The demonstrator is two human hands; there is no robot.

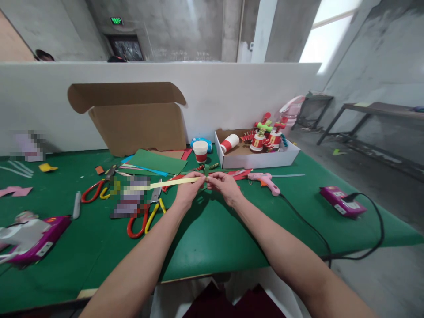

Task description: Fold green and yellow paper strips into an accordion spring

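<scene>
Grey concrete walls stand behind a white partition point(205, 101); in front of it, a green-topped table point(212, 247) serves as the bench.

Pose: both forearms reach forward from the near edge and converge, wrists raised slightly off the surface, fingertips almost meeting. Left hand point(189, 190): closed, thumb and fingers gripping a yellow strip point(172, 182). Right hand point(225, 186): thumb and forefinger closed in a pinch at the strip's right-hand end. One green piece point(207, 169) shows just beyond the fingertips; whether it is pinched too, I cannot tell from where I stand.

Counts: one strip in hand; one glue gun point(266, 182), pink, to the right of the right hand; one white box point(258, 160), ahead and right of that hand. Paper cups, at least four: one standing cup point(200, 151) straight ahead of the left hand, one lying cup point(229, 143) in the box, two upright beside it bearing coiled paper. Purple power blocks: two, one point(342, 202) far right of the right hand, one point(44, 240) far left of the left.

Position of strip: it runs leftward from the left fingertips, roughly level, towards red-handled scissors point(138, 224) lying left of the left hand. One green sheet point(159, 162) lies ahead and left of it.
</scene>
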